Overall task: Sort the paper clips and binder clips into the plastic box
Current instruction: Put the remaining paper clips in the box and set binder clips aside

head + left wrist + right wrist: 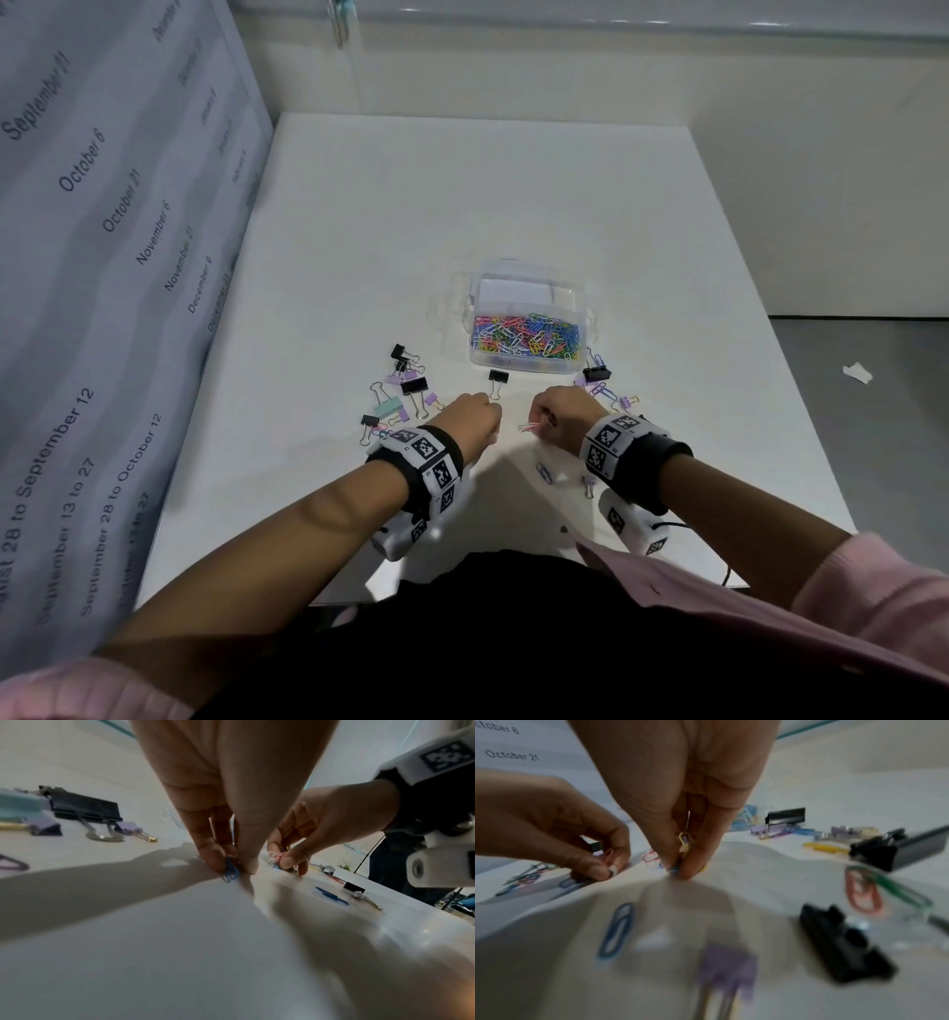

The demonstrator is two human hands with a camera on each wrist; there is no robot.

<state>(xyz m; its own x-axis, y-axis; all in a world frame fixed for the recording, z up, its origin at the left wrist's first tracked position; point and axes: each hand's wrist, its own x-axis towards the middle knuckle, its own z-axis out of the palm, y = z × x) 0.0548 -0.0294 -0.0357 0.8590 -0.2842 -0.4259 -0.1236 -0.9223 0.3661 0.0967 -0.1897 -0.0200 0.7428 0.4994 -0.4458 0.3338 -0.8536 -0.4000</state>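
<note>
Desk [513, 195], white, carries the plastic box [529, 321], its near compartment already heaped with paper clips [526, 336]. Binder clips [413, 385] lie loose to its left and right. Left hand [470, 419] pinches a blue paper clip [230, 872]; right hand [562, 416] pinches several (yellow, pink) clips [685, 841]. Each clip is probably light, springy and slippery: take it flat between fingertip and thumb.

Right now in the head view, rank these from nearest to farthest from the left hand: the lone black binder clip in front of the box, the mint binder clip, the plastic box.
1. Lone black binder clip, just beyond the left hand.
2. Mint binder clip, out to its left.
3. Plastic box, farther back and right.
</note>
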